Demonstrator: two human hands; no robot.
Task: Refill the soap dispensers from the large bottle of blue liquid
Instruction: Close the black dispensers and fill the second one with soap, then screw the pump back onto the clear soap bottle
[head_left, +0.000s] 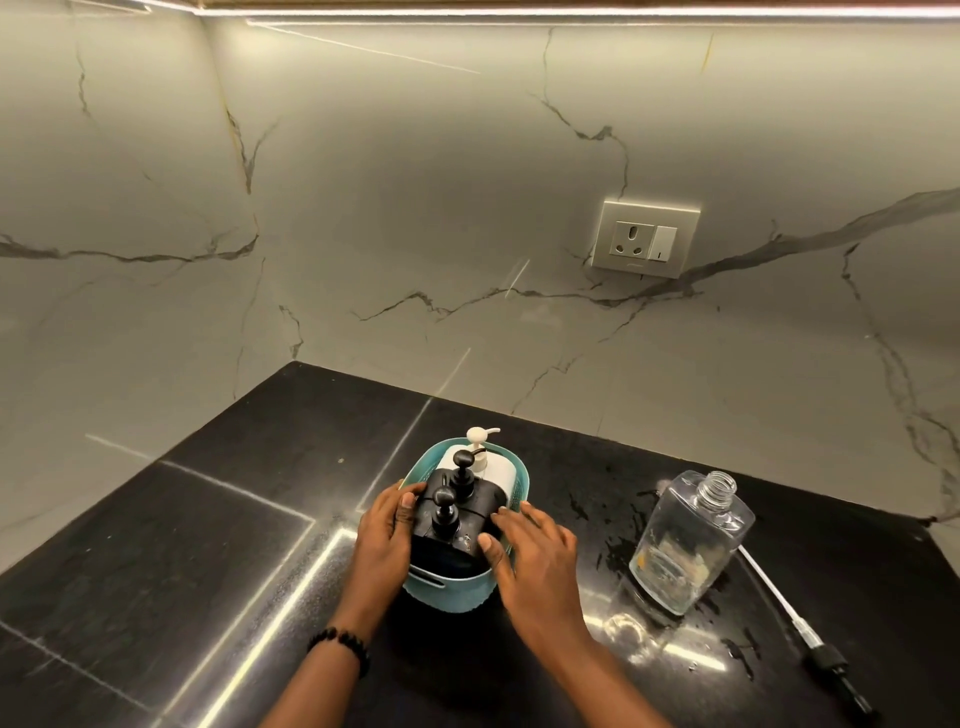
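Note:
A teal basket (429, 586) stands on the black counter and holds two black pump dispensers (451, 514) with a white pump dispenser (487, 457) behind them. My left hand (383, 540) wraps the basket's left side, its thumb on the near black dispenser. My right hand (535, 558) rests against the basket's right side, fingers touching the same black dispenser. A clear, nearly empty bottle (688, 540) with no cap stands to the right. Its black pump with a long white tube (800, 629) lies on the counter beside it. No large bottle of blue liquid is in view.
The black counter (182, 545) is wet with droplets around the clear bottle. Marble walls meet in a corner behind the basket. A wall socket with a switch (644, 240) sits above the counter to the right.

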